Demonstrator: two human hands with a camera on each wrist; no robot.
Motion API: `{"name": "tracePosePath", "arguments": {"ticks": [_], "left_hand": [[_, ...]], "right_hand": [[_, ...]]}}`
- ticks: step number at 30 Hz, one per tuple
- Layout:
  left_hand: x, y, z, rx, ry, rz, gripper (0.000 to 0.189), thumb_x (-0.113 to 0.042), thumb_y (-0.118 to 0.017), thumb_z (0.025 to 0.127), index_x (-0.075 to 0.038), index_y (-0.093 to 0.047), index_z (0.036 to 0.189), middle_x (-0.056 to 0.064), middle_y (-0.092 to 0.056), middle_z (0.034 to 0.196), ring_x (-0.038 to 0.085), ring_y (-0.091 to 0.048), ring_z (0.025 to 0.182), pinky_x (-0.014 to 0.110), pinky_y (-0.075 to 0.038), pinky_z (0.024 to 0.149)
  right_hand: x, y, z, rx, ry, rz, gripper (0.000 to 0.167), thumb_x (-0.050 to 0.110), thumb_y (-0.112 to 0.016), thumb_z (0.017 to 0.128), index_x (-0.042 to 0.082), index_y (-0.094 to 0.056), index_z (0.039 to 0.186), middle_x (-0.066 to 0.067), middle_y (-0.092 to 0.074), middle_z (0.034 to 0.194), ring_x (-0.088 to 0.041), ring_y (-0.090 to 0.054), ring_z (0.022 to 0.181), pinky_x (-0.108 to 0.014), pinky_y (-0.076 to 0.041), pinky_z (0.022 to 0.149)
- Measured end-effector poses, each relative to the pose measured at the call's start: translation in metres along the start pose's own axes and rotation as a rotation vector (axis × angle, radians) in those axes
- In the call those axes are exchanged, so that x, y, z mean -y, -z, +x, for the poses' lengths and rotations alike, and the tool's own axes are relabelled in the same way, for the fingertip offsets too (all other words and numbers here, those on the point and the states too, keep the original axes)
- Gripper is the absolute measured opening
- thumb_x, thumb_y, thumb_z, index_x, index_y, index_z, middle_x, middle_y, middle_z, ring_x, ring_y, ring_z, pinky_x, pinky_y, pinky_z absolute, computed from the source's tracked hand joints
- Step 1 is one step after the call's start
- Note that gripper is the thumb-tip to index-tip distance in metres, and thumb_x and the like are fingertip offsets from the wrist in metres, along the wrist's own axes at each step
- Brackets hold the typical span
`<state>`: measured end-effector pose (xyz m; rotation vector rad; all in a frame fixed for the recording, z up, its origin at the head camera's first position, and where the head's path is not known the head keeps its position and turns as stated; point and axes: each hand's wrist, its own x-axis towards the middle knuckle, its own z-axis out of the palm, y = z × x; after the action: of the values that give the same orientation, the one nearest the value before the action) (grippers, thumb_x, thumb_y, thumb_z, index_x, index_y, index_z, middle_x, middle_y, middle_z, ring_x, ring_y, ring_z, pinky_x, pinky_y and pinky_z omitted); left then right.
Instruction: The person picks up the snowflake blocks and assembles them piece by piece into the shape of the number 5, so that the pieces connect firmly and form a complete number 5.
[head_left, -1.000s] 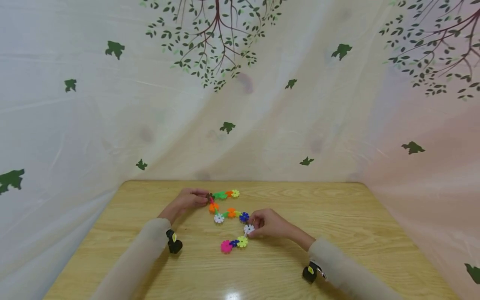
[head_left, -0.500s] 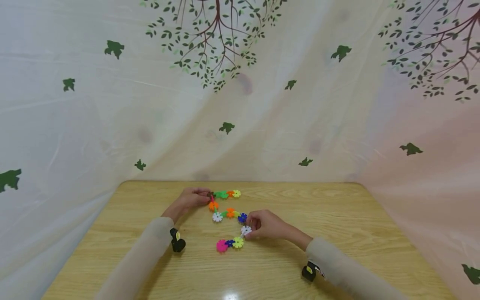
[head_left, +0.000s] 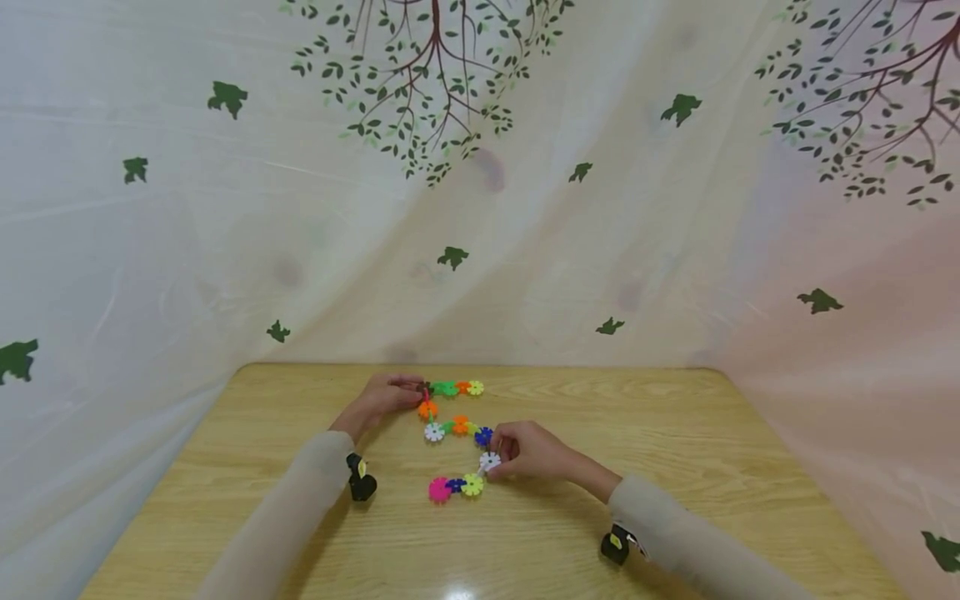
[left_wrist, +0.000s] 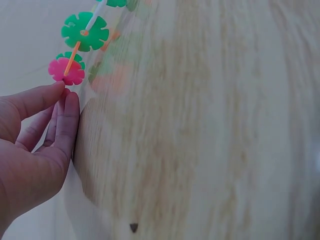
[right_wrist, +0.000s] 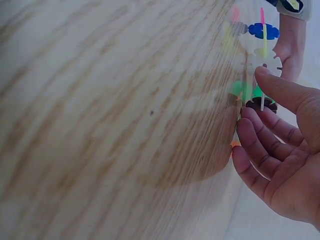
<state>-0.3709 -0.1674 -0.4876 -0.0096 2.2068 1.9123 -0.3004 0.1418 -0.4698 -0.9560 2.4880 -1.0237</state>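
A chain of flower-shaped plastic discs, of the snowflake-connector kind, lies on the table in an S shape. My left hand (head_left: 381, 398) pinches it at the upper left bend; in the left wrist view a pink disc (left_wrist: 66, 72) stands at the fingertips, a green disc (left_wrist: 85, 31) beyond it. At the lower right bend my right hand (head_left: 534, 450) holds a white disc (head_left: 490, 462), thumb on its face. A dark brown disc (right_wrist: 261, 104) shows behind those fingers. The top row ends in a yellow disc (head_left: 476, 388), the bottom row in a pink one (head_left: 440, 489).
The wooden table (head_left: 637, 417) has its back edge just beyond the chain's top row. Behind it hangs a pale cloth (head_left: 337, 208) printed with branches and leaves. Each wrist carries a small black camera (head_left: 363, 482).
The chain's bottom row has shifted left, along with my right hand slightly. My left hand and the top row have edged right. Both hands keep their hold.
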Motion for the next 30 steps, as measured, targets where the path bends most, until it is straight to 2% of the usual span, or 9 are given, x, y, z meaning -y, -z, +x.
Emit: {"name": "tracePosePath", "arguments": {"ticks": [8, 16, 22, 30], "left_hand": [[-0.0054, -0.0046, 0.0004, 0.006, 0.005, 0.030, 0.043, 0.003, -0.067, 0.094, 0.008, -0.059, 0.136, 0.028, -0.063, 0.133, 0.011, -0.068, 0.095, 0.030, -0.060, 0.090], [-0.0043, -0.0061, 0.0024, 0.050, -0.036, 0.074, 0.043, 0.004, -0.069, 0.092, 0.010, -0.061, 0.133, 0.027, -0.068, 0.126, 0.012, -0.069, 0.094, 0.030, -0.061, 0.089], [-0.0071, -0.0068, 0.0035, 0.029, -0.038, 0.099, 0.042, 0.003, -0.071, 0.091, 0.008, -0.063, 0.131, 0.025, -0.070, 0.123, 0.012, -0.070, 0.094, 0.028, -0.060, 0.088], [-0.0053, -0.0088, 0.0050, 0.044, -0.024, 0.101, 0.043, 0.002, -0.069, 0.093, 0.007, -0.061, 0.134, 0.026, -0.066, 0.129, 0.016, -0.069, 0.100, 0.031, -0.059, 0.093]], "right_hand": [[0.0007, 0.0003, -0.0013, 0.002, -0.008, -0.001, 0.028, 0.022, -0.086, 0.083, 0.008, -0.065, 0.094, 0.003, -0.063, 0.077, -0.004, -0.055, 0.066, -0.019, -0.047, 0.058], [-0.0053, 0.0016, -0.0035, 0.014, -0.011, 0.009, 0.030, 0.022, -0.088, 0.081, 0.007, -0.065, 0.094, 0.004, -0.063, 0.078, -0.003, -0.055, 0.067, -0.018, -0.048, 0.059], [-0.0039, 0.0036, -0.0039, 0.020, -0.006, 0.015, 0.029, 0.022, -0.087, 0.082, 0.009, -0.065, 0.095, 0.005, -0.063, 0.079, -0.003, -0.055, 0.068, -0.018, -0.049, 0.060], [-0.0026, 0.0035, -0.0057, 0.033, -0.018, 0.018, 0.029, 0.023, -0.087, 0.082, 0.008, -0.065, 0.096, 0.006, -0.063, 0.080, -0.002, -0.056, 0.068, -0.018, -0.049, 0.061]]}}
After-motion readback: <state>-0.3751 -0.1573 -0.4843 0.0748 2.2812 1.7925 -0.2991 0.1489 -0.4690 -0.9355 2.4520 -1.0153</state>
